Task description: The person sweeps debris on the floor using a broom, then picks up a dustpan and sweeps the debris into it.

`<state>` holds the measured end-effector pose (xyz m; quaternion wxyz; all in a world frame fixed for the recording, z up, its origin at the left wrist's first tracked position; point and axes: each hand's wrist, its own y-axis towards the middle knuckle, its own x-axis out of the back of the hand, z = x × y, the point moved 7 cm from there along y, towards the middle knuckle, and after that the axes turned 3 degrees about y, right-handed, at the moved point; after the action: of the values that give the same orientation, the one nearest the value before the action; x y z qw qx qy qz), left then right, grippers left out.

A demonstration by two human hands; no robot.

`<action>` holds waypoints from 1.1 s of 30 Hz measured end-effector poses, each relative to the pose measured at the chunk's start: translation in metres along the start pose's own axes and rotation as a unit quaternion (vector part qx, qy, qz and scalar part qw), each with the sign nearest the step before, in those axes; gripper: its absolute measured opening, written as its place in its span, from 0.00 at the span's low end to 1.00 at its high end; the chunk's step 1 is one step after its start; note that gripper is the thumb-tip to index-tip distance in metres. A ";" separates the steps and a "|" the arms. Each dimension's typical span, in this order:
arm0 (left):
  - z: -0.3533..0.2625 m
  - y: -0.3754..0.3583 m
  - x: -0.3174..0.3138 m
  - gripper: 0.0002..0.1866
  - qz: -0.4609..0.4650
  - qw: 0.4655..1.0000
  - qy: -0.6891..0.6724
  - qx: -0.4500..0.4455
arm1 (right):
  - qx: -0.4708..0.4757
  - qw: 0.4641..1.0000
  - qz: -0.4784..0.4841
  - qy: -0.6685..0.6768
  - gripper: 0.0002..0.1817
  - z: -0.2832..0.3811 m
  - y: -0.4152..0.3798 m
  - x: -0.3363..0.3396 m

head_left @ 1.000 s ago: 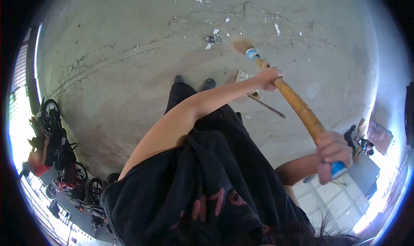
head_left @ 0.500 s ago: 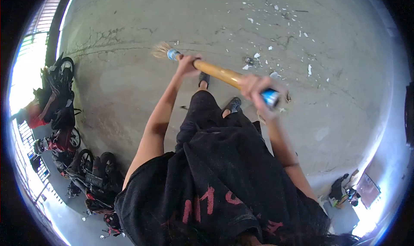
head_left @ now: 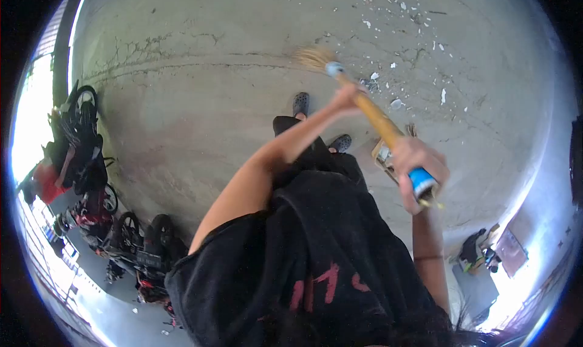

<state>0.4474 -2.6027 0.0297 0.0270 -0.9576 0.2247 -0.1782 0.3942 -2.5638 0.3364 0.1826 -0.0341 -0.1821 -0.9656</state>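
I hold a broom (head_left: 378, 117) with a yellow-brown wooden handle, blue bands at both ends and pale straw bristles (head_left: 314, 58) resting on the concrete floor (head_left: 200, 104). My left hand (head_left: 348, 97) grips the handle low down, close to the bristles. My right hand (head_left: 418, 168) grips the upper end at the blue cap. Both feet in dark perforated clogs (head_left: 300, 103) stand just behind the bristles. White scraps of debris (head_left: 395, 104) lie scattered on the floor to the right of the broom head.
A dustpan (head_left: 382, 155) lies on the floor beside my right leg. Several parked motorbikes (head_left: 121, 237) stand along the left edge, with a person in red (head_left: 42, 180) near them. Bags and objects (head_left: 477, 253) sit at the lower right.
The broom head has swung from the left side back to the right, toward the white debris. My right hand dropped lower and to the right with the handle's top.
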 end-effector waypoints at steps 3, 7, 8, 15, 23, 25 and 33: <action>-0.049 0.029 -0.045 0.15 0.020 0.997 -0.019 -0.071 | -0.010 0.995 -0.079 -0.058 0.04 0.022 -0.006 0.016; -0.079 0.048 -0.091 0.15 0.144 0.986 0.014 -0.086 | -0.019 0.982 -0.128 -0.138 0.06 0.041 -0.023 0.036; -0.092 0.048 -0.093 0.15 0.169 0.977 0.058 -0.119 | -0.002 0.976 -0.169 -0.138 0.05 0.053 -0.031 0.048; -0.130 -0.005 -0.016 0.19 0.168 0.964 0.094 -0.182 | 0.057 0.974 -0.210 0.059 0.12 0.099 -0.055 0.100; 0.043 -0.053 0.070 0.12 0.093 0.978 0.183 -0.043 | -0.091 0.961 -0.152 0.213 0.04 -0.070 -0.058 0.004; 0.056 -0.054 0.056 0.11 0.098 0.985 0.143 -0.016 | -0.136 0.975 -0.076 0.161 0.04 -0.060 -0.049 -0.008; -0.057 0.008 -0.137 0.13 0.201 0.966 0.040 -0.157 | -0.093 0.959 -0.267 -0.022 0.08 0.039 -0.070 0.071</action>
<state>0.3095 -2.5476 0.0371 -0.0971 -0.8772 0.4384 -0.1701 0.3027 -2.5133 0.3587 -0.0897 -0.0223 -0.0984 -0.9909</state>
